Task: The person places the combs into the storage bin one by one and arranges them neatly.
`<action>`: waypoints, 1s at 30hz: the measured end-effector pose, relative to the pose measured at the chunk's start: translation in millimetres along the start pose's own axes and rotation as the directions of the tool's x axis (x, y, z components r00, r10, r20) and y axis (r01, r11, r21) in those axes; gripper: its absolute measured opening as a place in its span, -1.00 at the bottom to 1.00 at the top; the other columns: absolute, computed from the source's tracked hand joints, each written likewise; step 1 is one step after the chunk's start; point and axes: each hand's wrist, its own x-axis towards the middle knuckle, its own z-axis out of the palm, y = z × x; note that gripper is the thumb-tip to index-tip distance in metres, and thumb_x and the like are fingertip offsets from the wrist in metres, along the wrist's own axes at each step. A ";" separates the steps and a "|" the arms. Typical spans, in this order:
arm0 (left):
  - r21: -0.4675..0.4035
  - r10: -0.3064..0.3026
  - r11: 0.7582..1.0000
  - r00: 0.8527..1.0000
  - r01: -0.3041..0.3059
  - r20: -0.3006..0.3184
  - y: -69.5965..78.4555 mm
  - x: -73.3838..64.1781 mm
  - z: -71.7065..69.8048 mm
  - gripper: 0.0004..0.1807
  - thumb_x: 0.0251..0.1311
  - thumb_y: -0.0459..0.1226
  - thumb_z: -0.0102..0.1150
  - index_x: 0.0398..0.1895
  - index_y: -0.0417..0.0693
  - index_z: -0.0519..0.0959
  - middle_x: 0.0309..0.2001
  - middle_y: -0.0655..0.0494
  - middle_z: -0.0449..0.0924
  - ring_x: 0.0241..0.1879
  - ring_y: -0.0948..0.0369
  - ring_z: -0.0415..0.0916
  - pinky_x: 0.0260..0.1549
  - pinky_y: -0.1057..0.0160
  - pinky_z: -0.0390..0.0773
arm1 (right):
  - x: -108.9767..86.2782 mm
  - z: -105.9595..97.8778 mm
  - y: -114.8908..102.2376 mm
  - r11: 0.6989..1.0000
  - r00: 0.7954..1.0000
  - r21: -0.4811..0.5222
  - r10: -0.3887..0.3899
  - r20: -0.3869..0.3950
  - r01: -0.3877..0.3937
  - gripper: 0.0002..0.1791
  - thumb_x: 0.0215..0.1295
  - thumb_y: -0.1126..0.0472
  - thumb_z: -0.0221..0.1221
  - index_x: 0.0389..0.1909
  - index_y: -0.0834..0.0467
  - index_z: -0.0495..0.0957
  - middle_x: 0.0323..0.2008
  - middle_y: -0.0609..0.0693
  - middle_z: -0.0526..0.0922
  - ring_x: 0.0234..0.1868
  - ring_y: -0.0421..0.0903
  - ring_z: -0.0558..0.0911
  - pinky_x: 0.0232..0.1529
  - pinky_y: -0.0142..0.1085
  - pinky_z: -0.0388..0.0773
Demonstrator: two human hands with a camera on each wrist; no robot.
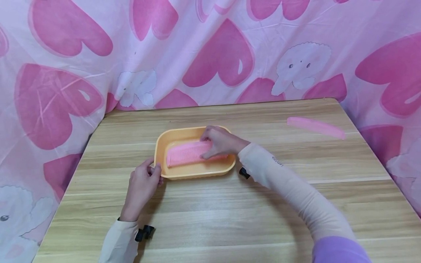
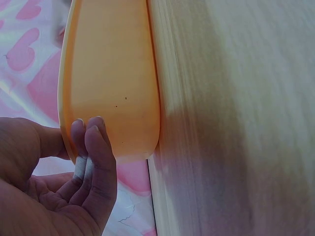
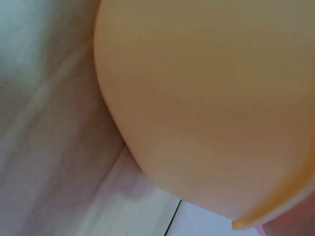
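Observation:
A yellow-orange plastic basin (image 1: pixel 197 175), oblong with rounded corners, stands on the wooden table. Inside it lies a pink comb (image 1: pixel 184 154), its teeth toward the front. My right hand (image 1: pixel 222 141) reaches over the basin's right end and grips the comb between thumb and fingers. At the front left corner, my left hand (image 1: pixel 143 184) pinches the basin's rim. The left wrist view shows the fingers of that hand (image 2: pixel 101 167) against the basin's outer wall (image 2: pixel 113 73). In the right wrist view the basin's side (image 3: pixel 206 98) fills most of the picture, hiding the comb.
Another pink comb (image 1: pixel 315 127) lies at the back right of the table (image 1: pixel 230 226). Behind and beside the table hangs a pink cloth (image 1: pixel 223 54) with hearts and white cartoon animals.

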 end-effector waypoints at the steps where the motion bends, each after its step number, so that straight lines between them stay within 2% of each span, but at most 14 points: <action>1: -0.002 -0.001 1.000 1.000 0.001 0.000 0.3 0.0 -0.1 -0.58 0.48 -0.25 -0.02 0.31 -0.24 0.47 -0.51 0.01 0.64 -0.53 0.18 0.60 -0.56 0.31 0.55 | 0.2 0.9 0.2 1.000 1.000 -0.011 -0.003 0.001 0.003 -0.35 -0.01 -0.05 0.55 0.00 0.31 0.67 -0.08 0.05 0.61 -0.07 -0.08 0.55 0.05 -0.26 0.52; 6: -0.011 -0.004 1.000 1.000 0.004 0.003 1.9 0.0 -0.3 -0.58 0.49 -0.26 -0.02 0.31 -0.25 0.47 -0.50 0.00 0.63 -0.53 0.18 0.60 -0.56 0.31 0.55 | 2.4 5.2 1.7 0.997 0.999 -0.065 -0.040 -0.007 0.039 -0.41 -0.01 -0.05 0.53 -0.06 0.29 0.70 -0.13 0.04 0.65 -0.11 -0.08 0.56 0.00 -0.27 0.51; 10: -0.008 0.000 1.000 1.000 0.000 0.001 2.4 -0.2 -0.2 -0.58 0.49 -0.26 -0.02 0.31 -0.25 0.47 -0.51 0.01 0.63 -0.54 0.18 0.60 -0.57 0.32 0.53 | 2.6 7.4 1.9 0.997 1.000 -0.072 -0.028 -0.006 0.027 -0.41 -0.01 -0.04 0.53 -0.06 0.29 0.70 -0.14 0.02 0.64 -0.11 -0.08 0.54 0.00 -0.28 0.49; 22: -0.010 0.004 1.000 1.000 -0.004 -0.004 0.7 0.3 0.3 -0.59 0.50 -0.27 -0.03 0.30 -0.27 0.47 -0.51 0.00 0.63 -0.54 0.18 0.60 -0.56 0.31 0.56 | -1.0 6.2 -5.4 0.998 0.998 -0.035 0.047 0.045 -0.045 -0.34 0.05 -0.04 0.53 0.07 0.30 0.64 -0.03 0.01 0.54 -0.02 -0.08 0.48 0.07 -0.29 0.46; 30: -0.010 0.001 1.000 1.000 -0.001 -0.004 0.8 0.4 0.6 -0.59 0.50 -0.27 -0.03 0.29 -0.26 0.48 -0.51 0.00 0.63 -0.54 0.18 0.60 -0.56 0.31 0.57 | -5.6 -2.5 -3.5 0.999 0.999 -0.018 0.031 0.023 -0.030 -0.30 0.05 -0.08 0.52 0.11 0.28 0.63 0.01 0.02 0.54 -0.01 -0.07 0.53 0.11 -0.27 0.50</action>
